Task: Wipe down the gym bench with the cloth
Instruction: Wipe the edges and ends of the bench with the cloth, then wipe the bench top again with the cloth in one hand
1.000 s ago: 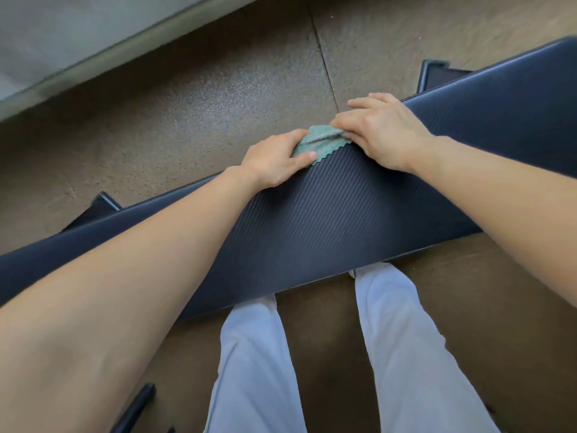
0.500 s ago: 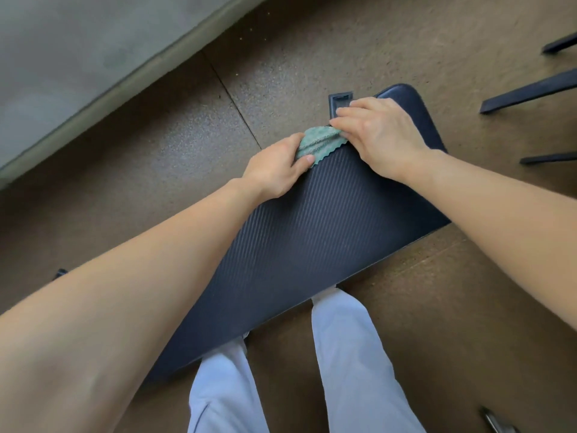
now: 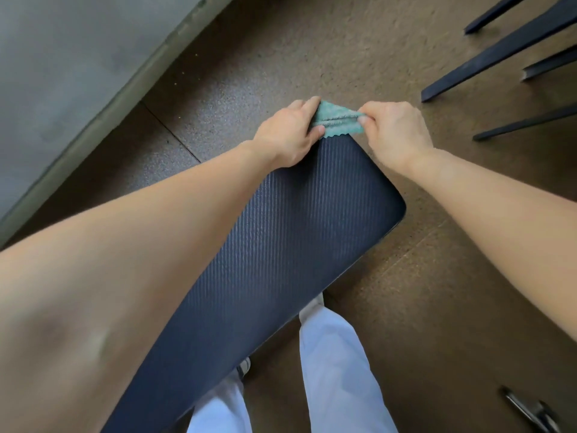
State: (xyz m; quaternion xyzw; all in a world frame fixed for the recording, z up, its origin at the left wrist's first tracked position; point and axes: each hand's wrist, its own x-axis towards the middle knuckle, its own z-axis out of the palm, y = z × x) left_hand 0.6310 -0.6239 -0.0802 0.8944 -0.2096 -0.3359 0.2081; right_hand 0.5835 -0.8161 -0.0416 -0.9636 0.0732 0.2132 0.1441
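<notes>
both hands meet at the far corner of the bench pad (image 3: 296, 232), with the small teal cloth (image 3: 338, 120) stretched between them. the left hand (image 3: 288, 132) clamps one end of the cloth between thumb and fingers; the right hand (image 3: 395, 129) pinches the other end, fingers curled tight. the cloth's scalloped lower edge sits at the pad's edge, though whether it touches is hard to tell. dark metal legs (image 3: 499, 54) lie on the brown floor (image 3: 359, 42), well right of the right hand.

Dark ribbed bench (image 3: 281, 245) runs across a speckled brown floor (image 3: 312, 51), green cloth (image 3: 338, 120) at its far end.
</notes>
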